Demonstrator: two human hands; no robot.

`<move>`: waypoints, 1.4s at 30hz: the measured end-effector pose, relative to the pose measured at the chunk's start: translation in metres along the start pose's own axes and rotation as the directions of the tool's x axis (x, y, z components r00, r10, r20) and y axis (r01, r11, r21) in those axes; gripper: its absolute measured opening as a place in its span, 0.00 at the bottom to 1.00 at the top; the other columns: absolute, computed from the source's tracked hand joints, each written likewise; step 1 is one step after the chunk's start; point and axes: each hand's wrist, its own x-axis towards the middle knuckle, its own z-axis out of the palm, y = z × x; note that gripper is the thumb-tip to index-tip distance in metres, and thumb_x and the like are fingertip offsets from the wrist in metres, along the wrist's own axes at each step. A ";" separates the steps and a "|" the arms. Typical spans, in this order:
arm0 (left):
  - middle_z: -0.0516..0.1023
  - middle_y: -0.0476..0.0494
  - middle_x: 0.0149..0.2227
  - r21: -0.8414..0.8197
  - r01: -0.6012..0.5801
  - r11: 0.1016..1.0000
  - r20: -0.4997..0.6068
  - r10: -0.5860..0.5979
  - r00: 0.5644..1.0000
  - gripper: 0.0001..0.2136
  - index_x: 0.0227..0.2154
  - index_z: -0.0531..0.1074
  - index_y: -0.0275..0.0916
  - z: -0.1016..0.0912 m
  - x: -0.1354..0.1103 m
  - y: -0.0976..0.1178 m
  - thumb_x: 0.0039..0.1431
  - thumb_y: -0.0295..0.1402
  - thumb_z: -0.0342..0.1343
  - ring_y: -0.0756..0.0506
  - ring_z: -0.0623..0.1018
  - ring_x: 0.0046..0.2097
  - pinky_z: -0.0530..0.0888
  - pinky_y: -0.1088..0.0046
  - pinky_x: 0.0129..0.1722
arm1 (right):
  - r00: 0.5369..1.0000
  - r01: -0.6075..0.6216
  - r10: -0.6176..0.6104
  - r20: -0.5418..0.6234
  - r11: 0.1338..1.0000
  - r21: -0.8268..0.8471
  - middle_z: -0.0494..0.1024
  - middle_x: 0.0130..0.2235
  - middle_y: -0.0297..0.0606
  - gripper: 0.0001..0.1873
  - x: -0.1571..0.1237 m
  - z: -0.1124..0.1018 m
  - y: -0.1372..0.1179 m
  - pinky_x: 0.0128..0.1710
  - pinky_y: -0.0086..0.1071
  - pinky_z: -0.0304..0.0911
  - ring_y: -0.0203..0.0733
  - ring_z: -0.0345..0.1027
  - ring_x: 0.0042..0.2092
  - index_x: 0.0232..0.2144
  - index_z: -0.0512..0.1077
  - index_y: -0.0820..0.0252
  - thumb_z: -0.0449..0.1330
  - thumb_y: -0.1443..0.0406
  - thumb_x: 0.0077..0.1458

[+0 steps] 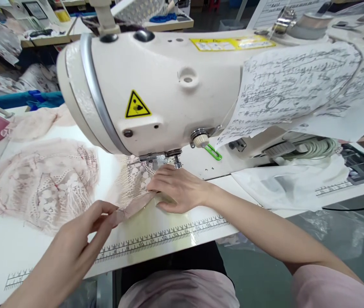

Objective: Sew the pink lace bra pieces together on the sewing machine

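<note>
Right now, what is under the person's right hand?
Pale pink lace fabric shows at the fingers of the right hand, its edge stretching to the left hand, which pinches it. Tabletop shows beside the thumb. Anything directly beneath the palm is covered.

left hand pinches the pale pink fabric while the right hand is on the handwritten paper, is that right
Not quite: in the head view, the right hand is on the pale pink fabric, not the handwritten paper. The left hand does pinch that fabric.
</note>
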 end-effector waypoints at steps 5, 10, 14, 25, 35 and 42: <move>0.81 0.47 0.39 0.129 -0.112 0.985 0.196 0.086 0.977 0.15 0.51 0.65 0.44 0.001 0.012 -0.007 0.63 0.41 0.49 0.45 0.81 0.33 0.73 0.75 0.24 | 0.996 0.034 -0.044 -0.077 0.991 -0.131 0.77 0.35 0.36 0.10 0.005 0.013 -0.001 0.40 0.34 0.59 0.39 0.65 0.39 0.36 0.70 0.63 0.48 0.68 0.61; 0.81 0.44 0.35 0.321 -0.295 0.900 0.102 0.276 0.956 0.14 0.45 0.71 0.38 0.015 0.024 0.001 0.68 0.32 0.41 0.46 0.80 0.29 0.68 0.75 0.20 | 0.993 0.035 -0.046 -0.105 0.994 -0.108 0.76 0.34 0.36 0.11 0.003 0.014 -0.001 0.41 0.36 0.60 0.38 0.64 0.36 0.35 0.69 0.62 0.48 0.64 0.62; 0.77 0.50 0.23 0.384 -0.363 0.849 -0.037 0.407 0.913 0.13 0.36 0.74 0.37 0.015 0.033 0.009 0.68 0.34 0.45 0.50 0.74 0.20 0.63 0.75 0.18 | 0.975 0.045 -0.070 -0.210 0.992 -0.121 0.75 0.37 0.39 0.22 0.005 0.016 -0.009 0.45 0.40 0.61 0.42 0.65 0.41 0.41 0.68 0.64 0.52 0.50 0.59; 0.72 0.50 0.21 0.450 -0.545 0.707 -0.013 0.615 0.788 0.11 0.40 0.73 0.32 0.017 0.040 0.005 0.65 0.36 0.51 0.49 0.73 0.22 0.66 0.71 0.22 | 0.900 -0.065 -0.091 -0.426 0.939 -0.337 0.74 0.28 0.28 0.16 0.004 0.017 -0.001 0.38 0.31 0.60 0.33 0.63 0.33 0.23 0.67 0.58 0.49 0.81 0.51; 0.68 0.57 0.17 0.591 -0.606 0.532 -0.093 0.791 0.604 0.04 0.36 0.72 0.35 0.038 0.078 -0.005 0.60 0.22 0.54 0.52 0.66 0.20 0.62 0.72 0.23 | 0.967 0.035 -0.038 -0.250 0.999 -0.019 0.76 0.38 0.35 0.12 -0.001 0.001 0.001 0.43 0.35 0.64 0.39 0.67 0.43 0.32 0.67 0.59 0.48 0.75 0.48; 0.72 0.56 0.19 0.534 -0.623 0.571 -0.144 0.788 0.599 0.05 0.37 0.72 0.34 0.042 0.075 -0.016 0.59 0.22 0.56 0.53 0.69 0.21 0.64 0.72 0.23 | 0.996 0.006 -0.008 -0.083 1.000 -0.023 0.72 0.53 0.42 0.14 -0.002 0.000 0.011 0.51 0.44 0.63 0.45 0.65 0.53 0.44 0.68 0.60 0.53 0.70 0.54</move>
